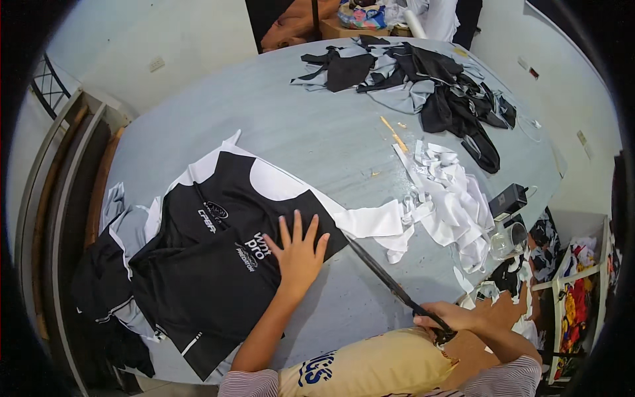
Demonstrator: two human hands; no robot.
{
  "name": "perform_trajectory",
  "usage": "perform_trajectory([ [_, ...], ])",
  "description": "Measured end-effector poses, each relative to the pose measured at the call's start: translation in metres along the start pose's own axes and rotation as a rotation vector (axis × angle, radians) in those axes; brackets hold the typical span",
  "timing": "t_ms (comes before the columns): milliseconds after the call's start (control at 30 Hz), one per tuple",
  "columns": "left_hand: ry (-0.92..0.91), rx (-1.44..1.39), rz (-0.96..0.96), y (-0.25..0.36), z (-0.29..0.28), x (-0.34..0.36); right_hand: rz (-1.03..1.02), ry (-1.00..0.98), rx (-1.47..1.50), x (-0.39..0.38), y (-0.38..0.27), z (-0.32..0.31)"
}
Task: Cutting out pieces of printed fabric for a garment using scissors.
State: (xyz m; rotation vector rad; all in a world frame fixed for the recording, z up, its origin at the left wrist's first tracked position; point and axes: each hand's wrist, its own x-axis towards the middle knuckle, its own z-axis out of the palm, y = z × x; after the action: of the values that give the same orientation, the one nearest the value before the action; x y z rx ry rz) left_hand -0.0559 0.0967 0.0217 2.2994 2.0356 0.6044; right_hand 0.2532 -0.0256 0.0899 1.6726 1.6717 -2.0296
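Observation:
My left hand (pixel 299 255) lies flat, fingers spread, on a black fabric panel (pixel 192 264) with white printing. White cloth (pixel 198 169) shows along the panel's far edge and through its curved cut-out. In my right hand (pixel 463 320), at the table's near edge, is a pair of long dark scissors (pixel 390 283). Its fingers are wrapped round the handle, and the blades point up and left to the panel's right corner. A white fabric strip (pixel 370 220) lies just beyond the blade tips. Whether the tips touch the panel, I cannot tell.
The grey table (pixel 218 99) bears a heap of black and grey cloth (pixel 423 73) at the far right. Nearer are white scraps (pixel 456 205), a black box-shaped device (pixel 508 202) and a clear jar (pixel 508 240). Fabric rolls (pixel 56 218) stand left; shelves (pixel 582 298) hold cloth right.

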Motion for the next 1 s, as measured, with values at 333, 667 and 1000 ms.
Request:
perform_trajectory([
  [333, -0.276, -0.385, 0.356, -0.008, 0.010, 0.089, 0.118, -0.032, -0.097, 0.004, -0.027, 0.002],
  [667, -0.520, -0.305, 0.646, 0.051, 0.028, 0.155, 0.121, 0.024, -0.166, 0.006, -0.021, 0.008],
  [1000, 0.030, -0.613, 0.159, 0.009, 0.004, 0.076, 0.126, 0.014, -0.124, 0.003, -0.034, -0.007],
])
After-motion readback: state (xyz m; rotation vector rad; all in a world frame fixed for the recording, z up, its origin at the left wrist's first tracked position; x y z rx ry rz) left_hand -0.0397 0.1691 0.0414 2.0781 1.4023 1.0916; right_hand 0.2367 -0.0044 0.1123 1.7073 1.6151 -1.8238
